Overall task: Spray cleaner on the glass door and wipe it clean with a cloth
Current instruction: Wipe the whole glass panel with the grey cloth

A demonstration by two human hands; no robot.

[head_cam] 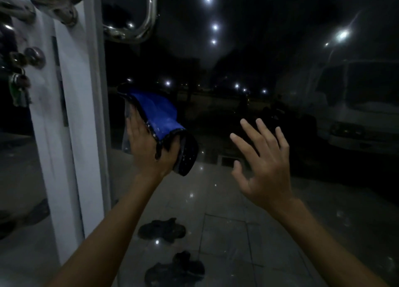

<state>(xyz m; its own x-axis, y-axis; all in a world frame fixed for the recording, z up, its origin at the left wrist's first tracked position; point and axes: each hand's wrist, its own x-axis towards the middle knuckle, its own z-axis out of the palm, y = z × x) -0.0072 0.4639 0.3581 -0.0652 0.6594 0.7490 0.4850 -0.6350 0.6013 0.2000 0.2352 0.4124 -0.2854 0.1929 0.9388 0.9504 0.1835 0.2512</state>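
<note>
The glass door (248, 55) fills the middle and right of the view, dark outside with lights reflected in it. My left hand (149, 148) presses a blue cloth with a black edge (157, 114) flat against the glass next to the white door frame (82, 118). The cloth folds over my fingers and hangs past my palm on the right. My right hand (265, 163) is raised in front of the glass with fingers spread and holds nothing. No spray bottle is in view.
A curved chrome door handle (138, 17) hangs at the top of the glass. A second handle and a lock with keys (19, 79) sit on the left leaf. Dark sandals (164, 230) lie on the tiled floor beyond the glass. A white vehicle (356, 114) is parked outside right.
</note>
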